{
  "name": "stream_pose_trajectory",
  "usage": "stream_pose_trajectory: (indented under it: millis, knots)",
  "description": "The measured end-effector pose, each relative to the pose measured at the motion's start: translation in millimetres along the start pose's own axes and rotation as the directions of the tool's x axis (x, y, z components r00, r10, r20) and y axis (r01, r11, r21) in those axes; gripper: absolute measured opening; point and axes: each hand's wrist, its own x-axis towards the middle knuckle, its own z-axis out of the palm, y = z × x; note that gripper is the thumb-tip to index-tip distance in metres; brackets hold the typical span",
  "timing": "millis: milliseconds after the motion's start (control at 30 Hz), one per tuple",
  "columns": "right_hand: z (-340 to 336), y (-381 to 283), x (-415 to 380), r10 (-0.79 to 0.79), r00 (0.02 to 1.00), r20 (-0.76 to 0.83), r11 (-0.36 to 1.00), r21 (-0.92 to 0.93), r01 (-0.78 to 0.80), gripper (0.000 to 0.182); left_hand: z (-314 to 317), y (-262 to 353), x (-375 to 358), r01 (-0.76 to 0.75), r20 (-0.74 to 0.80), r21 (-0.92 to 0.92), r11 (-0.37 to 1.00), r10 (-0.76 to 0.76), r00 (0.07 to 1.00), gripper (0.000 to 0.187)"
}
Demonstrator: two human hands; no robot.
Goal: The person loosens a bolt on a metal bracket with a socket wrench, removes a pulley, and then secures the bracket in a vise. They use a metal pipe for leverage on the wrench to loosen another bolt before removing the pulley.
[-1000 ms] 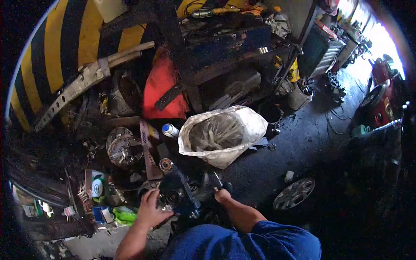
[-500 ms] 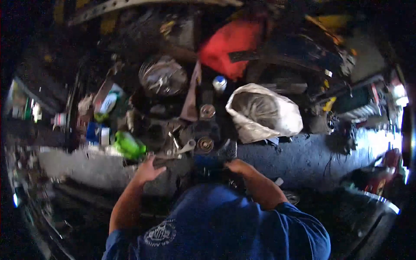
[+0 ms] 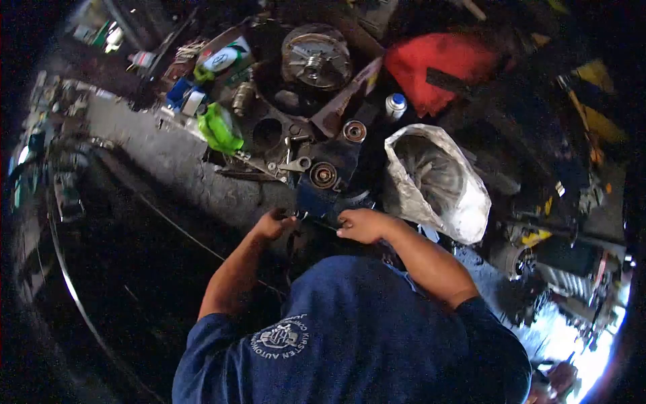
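Observation:
My left hand [image 3: 271, 224] is at the near edge of the bench, its fingers closed around something small and dark that I cannot make out. Across from it, my right hand [image 3: 365, 225] is curled at the near side of a dark blue metal block [image 3: 315, 196], and its grip is hidden. A thin edge or bar shows between the two hands. On top of the block rests a round ringed metal part [image 3: 324, 175], with a second ringed part [image 3: 354, 131] farther back. Left of the block lies a wrench-like metal piece [image 3: 296, 164].
A whitish sack [image 3: 464, 195] stands open to the right. Behind are a spray can with a blue cap [image 3: 396, 104], a red cloth-like item [image 3: 437, 64] and a round metal housing [image 3: 316, 57]. A bright green bottle [image 3: 221, 128] lies at left.
The view has turned and shifted, so the bench appears tilted. My left hand has moved right, closer to the block, and its spread fingers have closed. My right hand stays near the block.

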Motion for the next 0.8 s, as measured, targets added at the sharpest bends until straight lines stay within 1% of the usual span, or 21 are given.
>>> stream_pose_trajectory:
  millis: [67, 133, 167, 200, 233, 267, 300, 333, 367, 400, 433, 500, 533, 567, 600, 633, 667, 700, 733, 767, 800]
  knots:
    - [-2.6, -15.8, 5.6, -0.052, 0.997, 0.053, 0.996, -0.073, 0.056, 0.051, 29.2, 1.1, -0.3, -0.035, -0.05, -0.322, 0.946, 0.02, 0.999, 0.068]
    - [-8.0, -47.6, 15.6, -0.082, 0.985, 0.154, 0.989, -0.109, 0.099, 0.05, 65.9, -30.3, 23.7, -0.064, -0.099, -0.422, 0.904, 0.024, 0.995, 0.064]
    - [-2.8, -52.5, 28.0, -0.099, 0.978, 0.184, 0.983, -0.134, 0.124, 0.05, 66.1, -13.2, 14.6, -0.1, -0.115, -0.488, 0.867, 0.049, 0.992, 0.06]
    - [7.1, -52.4, 40.9, -0.23, 0.959, 0.167, 0.952, -0.167, 0.257, 0.05, 70.6, 2.9, 0.2, -0.033, -0.156, -0.54, 0.841, -0.062, 0.986, 0.057]
    - [14.2, -55.9, 52.3, -0.355, 0.922, 0.154, 0.903, -0.198, 0.38, 0.05, 56.5, 47.0, -36.7, 0.028, -0.184, -0.594, 0.804, -0.17, 0.968, 0.054]
    - [15.0, -70.1, 60.2, -0.272, 0.932, 0.238, 0.916, -0.233, 0.327, 0.05, 56.5, 43.8, -40.2, -0.11, -0.228, -0.502, 0.858, -0.009, 0.974, 0.046]
    - [17.1, -77.5, 67.1, -0.275, 0.926, 0.259, 0.907, -0.249, 0.339, 0.05, 64.6, 30.4, -33.3, -0.116, -0.247, -0.519, 0.847, -0.019, 0.969, 0.046]
    - [22.1, -84.1, 71.9, -0.315, 0.919, 0.236, 0.904, -0.22, 0.366, 0.05, 78.2, 8.0, -17.6, -0.354, -0.354, -0.43, 0.831, 0.206, 0.913, 0.044]
    - [27.3, -90.5, 75.9, -0.358, 0.911, 0.206, 0.898, -0.192, 0.396, 0.05, 85.4, -10.4, -5.9, -0.571, -0.435, -0.305, 0.762, 0.422, 0.796, 0.041]
    - [37.8, -82.0, 86.9, -0.456, 0.879, 0.139, 0.875, -0.111, 0.471, 0.043, 84.2, -19.6, 1.0, -0.582, -0.459, -0.29, 0.76, 0.423, 0.781, 0.041]
    - [45.0, -75.8, 99.1, -0.465, 0.869, 0.168, 0.847, -0.199, 0.492, 0.048, 86.1, -24.4, 6.8, -0.581, -0.509, -0.348, 0.735, 0.372, 0.776, 0.04]
    - [42.6, -82.0, 101.7, -0.374, 0.91, 0.18, 0.872, -0.267, 0.411, 0.052, 100.4, -26.0, 18.5, -0.584, -0.584, -0.472, 0.661, 0.261, 0.768, 0.037]
    - [39.0, -83.8, 104.6, -0.375, 0.909, 0.181, 0.889, -0.206, 0.408, 0.055, 103.8, -21.3, 21.6, -0.584, -0.609, -0.533, 0.611, 0.202, 0.767, 0.036]
    - [40.1, -84.1, 108.4, -0.377, 0.908, 0.184, 0.886, -0.214, 0.411, 0.055, 103.4, -19.7, 25.0, -0.583, -0.623, -0.592, 0.557, 0.142, 0.769, 0.035]
    - [43.8, -84.0, 112.4, -0.423, 0.904, 0.061, 0.867, -0.262, 0.424, 0.057, 98.4, -21.7, 29.0, -0.587, -0.628, -0.59, 0.554, 0.142, 0.765, 0.035]
    - [47.1, -85.5, 116.9, -0.469, 0.881, -0.061, 0.849, -0.307, 0.431, 0.06, 86.7, -20.9, 28.6, -0.528, -0.63, -0.657, 0.537, -0.007, 0.777, 0.033]
    - [49.2, -90.1, 121.6, -0.474, 0.878, -0.061, 0.846, -0.308, 0.435, 0.06, 71.0, -16.1, 23.4, -0.472, -0.616, -0.72, 0.509, -0.155, 0.772, 0.031]
    - [52.1, -96.1, 127.0, -0.474, 0.864, -0.17, 0.862, -0.291, 0.415, 0.062, 56.2, -12.1, 15.0, -0.475, -0.621, -0.716, 0.512, -0.155, 0.769, 0.031]
    - [54.5, -102.2, 132.7, -0.467, 0.84, -0.277, 0.877, -0.271, 0.398, 0.065, 35.2, 1.3, -3.5, -0.541, -0.688, -0.654, 0.529, -0.116, 0.717, 0.031]
    - [54.9, -109.1, 143.7, -0.477, 0.832, -0.283, 0.872, -0.274, 0.407, 0.065, 20.4, 7.3, -12.5, -0.605, -0.752, -0.579, 0.546, -0.071, 0.655, 0.031]
    - [54.4, -115.4, 156.7, -0.36, 0.88, -0.309, 0.93, -0.188, 0.315, 0.067, 23.8, -5.5, 6.4, -0.502, -0.697, -0.651, 0.569, -0.188, 0.692, 0.032]
